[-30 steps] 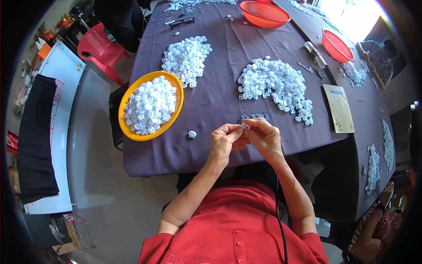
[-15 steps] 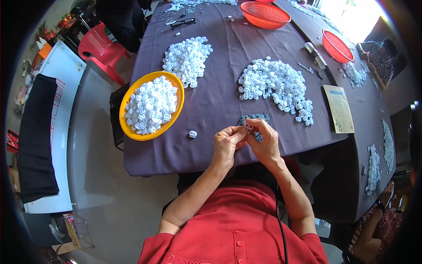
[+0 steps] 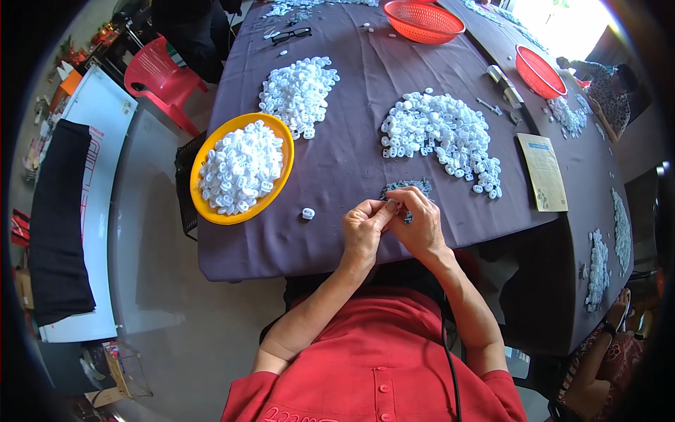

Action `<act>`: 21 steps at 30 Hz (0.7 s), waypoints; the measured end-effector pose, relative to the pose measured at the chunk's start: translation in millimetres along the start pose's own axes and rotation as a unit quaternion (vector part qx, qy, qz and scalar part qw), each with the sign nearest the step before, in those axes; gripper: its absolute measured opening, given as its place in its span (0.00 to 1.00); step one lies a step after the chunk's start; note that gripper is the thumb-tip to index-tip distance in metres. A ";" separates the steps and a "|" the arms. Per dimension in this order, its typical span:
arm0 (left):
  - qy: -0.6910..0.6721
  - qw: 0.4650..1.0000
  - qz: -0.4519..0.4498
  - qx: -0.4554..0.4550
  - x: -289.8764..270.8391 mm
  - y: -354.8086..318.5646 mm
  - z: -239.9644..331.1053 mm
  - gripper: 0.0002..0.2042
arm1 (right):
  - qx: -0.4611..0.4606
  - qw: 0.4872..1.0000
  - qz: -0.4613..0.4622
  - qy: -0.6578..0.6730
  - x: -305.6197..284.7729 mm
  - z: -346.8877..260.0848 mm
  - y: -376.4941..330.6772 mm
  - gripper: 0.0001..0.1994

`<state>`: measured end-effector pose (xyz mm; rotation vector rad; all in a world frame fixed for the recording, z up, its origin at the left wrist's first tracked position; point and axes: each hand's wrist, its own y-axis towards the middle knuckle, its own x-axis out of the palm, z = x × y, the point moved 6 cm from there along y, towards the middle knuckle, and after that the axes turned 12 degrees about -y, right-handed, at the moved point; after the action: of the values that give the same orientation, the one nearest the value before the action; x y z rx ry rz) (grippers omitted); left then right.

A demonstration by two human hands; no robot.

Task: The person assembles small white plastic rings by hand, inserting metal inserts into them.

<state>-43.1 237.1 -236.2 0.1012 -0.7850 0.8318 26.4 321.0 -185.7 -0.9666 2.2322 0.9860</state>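
Note:
My left hand (image 3: 362, 228) and my right hand (image 3: 423, 224) meet over the table's near edge, fingers closed in a pinch. Between the fingertips is a small white plastic piece (image 3: 393, 202), mostly covered now; earlier it showed two holes. Just beyond my right fingers lies a little heap of blue-grey pieces (image 3: 422, 186), partly hidden by the hand. Farther off, a curved pile of white two-holed pieces (image 3: 439, 130) spreads across the cloth. One loose white piece (image 3: 308, 214) rests left of my left hand.
At the left table edge stands a yellow oval tray (image 3: 195, 190) heaped with white pieces, beside another white pile (image 3: 299, 95). A red basket (image 3: 425, 24), eyeglasses (image 3: 292, 35), a tan packet (image 3: 541, 172) and a second basket (image 3: 540, 74) lie farther out. Other people sit along the right.
My right fingers have curled farther over the white piece, so less of it shows. My left hand has barely moved. The person at the far right has shifted their arms.

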 end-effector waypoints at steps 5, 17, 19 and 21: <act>-0.004 0.999 -0.021 -0.046 -5.7 3.2 -1.2 0.09 | -0.034 0.999 0.017 -0.010 0.1 1.5 -0.8 0.14; 0.082 0.996 -0.023 0.015 -11.2 6.4 4.8 0.09 | -0.018 1.000 -0.001 0.022 3.3 -1.7 0.2 0.12; 0.083 0.996 -0.017 0.013 -10.8 5.5 5.0 0.09 | -0.020 1.000 0.003 0.017 3.1 -1.3 -0.3 0.12; 0.065 0.998 -0.023 0.014 -9.9 5.7 5.3 0.09 | -0.028 1.000 0.002 0.011 2.5 -1.7 -0.4 0.12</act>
<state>-54.3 232.8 -240.1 0.0897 -0.6472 0.7974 24.9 318.5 -186.6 -1.0022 2.2354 1.0485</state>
